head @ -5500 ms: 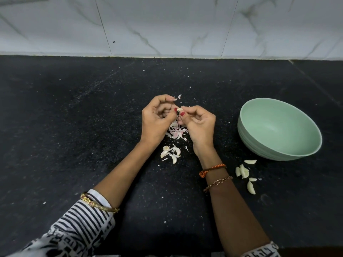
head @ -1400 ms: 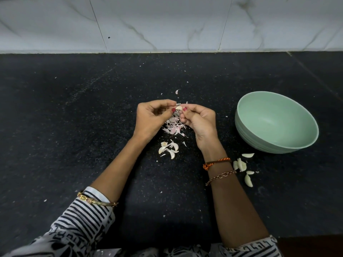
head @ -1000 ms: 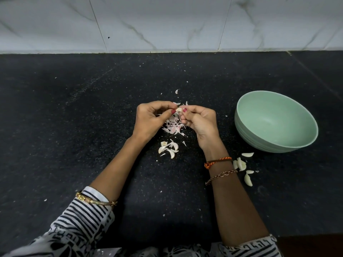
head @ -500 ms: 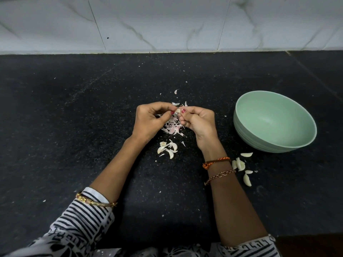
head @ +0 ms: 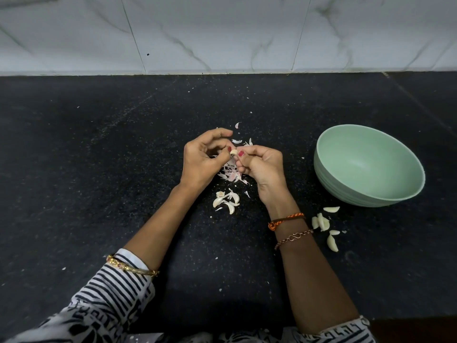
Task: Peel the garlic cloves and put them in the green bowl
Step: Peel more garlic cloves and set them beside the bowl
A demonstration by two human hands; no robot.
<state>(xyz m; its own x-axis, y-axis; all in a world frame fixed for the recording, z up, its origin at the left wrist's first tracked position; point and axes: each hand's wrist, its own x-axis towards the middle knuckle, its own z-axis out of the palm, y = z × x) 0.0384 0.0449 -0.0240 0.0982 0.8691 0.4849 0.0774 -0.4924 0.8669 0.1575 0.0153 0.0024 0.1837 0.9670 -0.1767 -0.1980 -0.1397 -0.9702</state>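
Observation:
A small garlic clove [head: 233, 152] is pinched between the fingertips of my left hand [head: 204, 159] and my right hand [head: 262, 167], above the black counter. Below the hands lies a heap of pinkish peel scraps [head: 232, 173]. A few unpeeled cloves [head: 226, 198] sit just nearer to me. Several peeled cloves [head: 324, 225] lie to the right of my right wrist. The green bowl [head: 368, 164] stands at the right, with nothing visible inside it.
The black speckled counter [head: 99, 169] spreads wide to the left and in front. A white marble-tiled wall [head: 222, 33] rises behind it. Small peel flakes [head: 238, 125] are scattered beyond the hands.
Both hands have stayed together on the clove with only small finger shifts. The clove's pale end now shows more plainly between the thumbs.

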